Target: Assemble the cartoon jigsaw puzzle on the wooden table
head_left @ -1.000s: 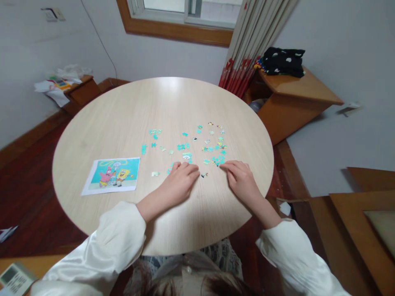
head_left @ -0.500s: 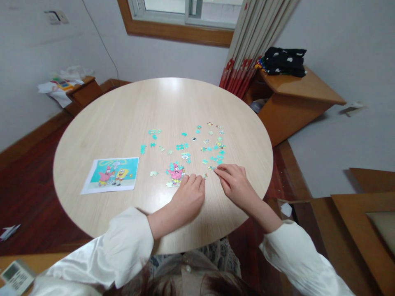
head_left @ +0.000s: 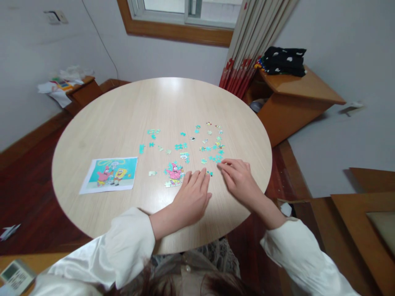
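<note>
On the round pale-wood table lie several small turquoise puzzle pieces, scattered at the middle right. A joined patch with a pink cartoon figure lies just left of my left hand. That hand rests flat on the table, fingers stretched forward and together, holding nothing. My right hand hovers palm down over the nearest loose pieces, fingers extended towards the left, fingertips close to a small turquoise piece. A printed reference picture of the cartoon lies at the table's left front.
A wooden side cabinet with dark folded cloth stands at the right behind the table. Striped curtains hang beside it. A low shelf with papers is at the far left. A calculator-like device sits at bottom left.
My left hand slid back and right, uncovering the joined pink patch, then flattened its fingers. My right hand shifted slightly and spread over the nearest loose pieces.
</note>
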Motion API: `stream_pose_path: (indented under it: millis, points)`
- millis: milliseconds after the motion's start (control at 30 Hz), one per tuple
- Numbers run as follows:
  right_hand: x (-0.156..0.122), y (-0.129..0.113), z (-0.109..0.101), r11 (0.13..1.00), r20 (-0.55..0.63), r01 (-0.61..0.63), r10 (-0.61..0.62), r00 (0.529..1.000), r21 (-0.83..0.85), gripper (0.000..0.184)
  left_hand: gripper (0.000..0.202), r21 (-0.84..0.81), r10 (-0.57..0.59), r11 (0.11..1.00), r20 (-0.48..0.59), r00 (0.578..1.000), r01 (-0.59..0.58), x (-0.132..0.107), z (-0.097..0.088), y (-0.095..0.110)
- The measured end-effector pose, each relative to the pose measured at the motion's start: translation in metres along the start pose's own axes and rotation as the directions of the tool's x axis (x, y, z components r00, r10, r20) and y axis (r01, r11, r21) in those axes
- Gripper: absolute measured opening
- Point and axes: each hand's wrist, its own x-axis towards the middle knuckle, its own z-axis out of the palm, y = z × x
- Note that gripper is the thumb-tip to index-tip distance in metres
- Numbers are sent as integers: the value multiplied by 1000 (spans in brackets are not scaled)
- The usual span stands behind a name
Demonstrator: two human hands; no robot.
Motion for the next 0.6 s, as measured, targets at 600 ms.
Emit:
stream_pose_path:
  millis: [600]
  points:
    - [54,89,37,997,91,70,-71,993,12,39,57,-83,89,993,89,992,-81,7,10,1]
